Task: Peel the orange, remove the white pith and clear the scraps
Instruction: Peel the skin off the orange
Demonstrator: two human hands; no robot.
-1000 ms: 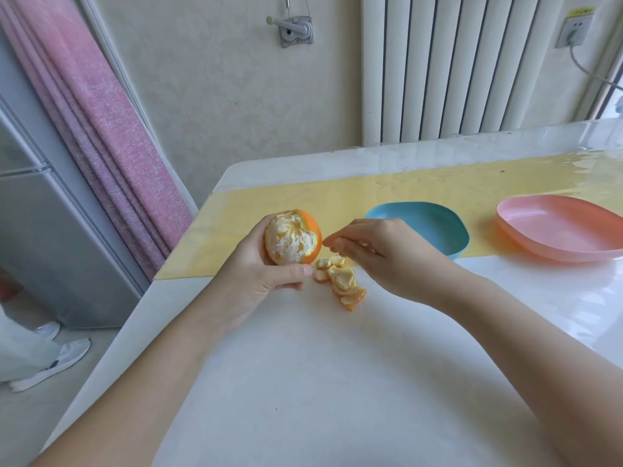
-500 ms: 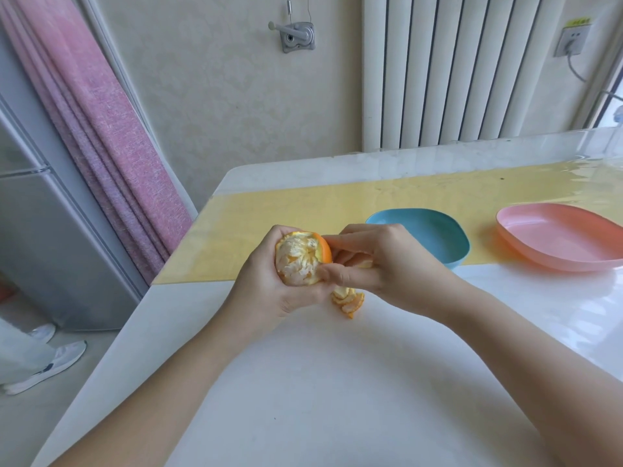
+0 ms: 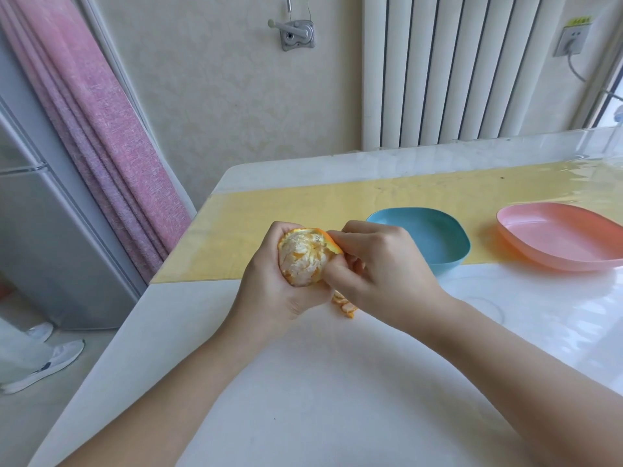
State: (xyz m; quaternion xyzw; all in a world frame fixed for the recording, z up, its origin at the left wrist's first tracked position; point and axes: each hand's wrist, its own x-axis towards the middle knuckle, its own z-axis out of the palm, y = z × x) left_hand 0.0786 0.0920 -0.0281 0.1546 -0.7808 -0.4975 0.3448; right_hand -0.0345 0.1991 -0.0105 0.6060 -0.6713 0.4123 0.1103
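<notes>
— Blue bowl [image 3: 435, 235], pink dish [image 3: 559, 239]: one each?
— Yes. One orange [image 3: 303, 259], my left hand [image 3: 276, 291] curled round it over the table's [image 3: 303, 399] left side; right hand [image 3: 381, 274] pinches its peel [image 3: 332, 243]. Wall sticker [image 3: 578, 21] unreadable.

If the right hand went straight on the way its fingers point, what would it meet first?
Most likely the orange in the left hand; the right hand pinches its peel right there.
</notes>
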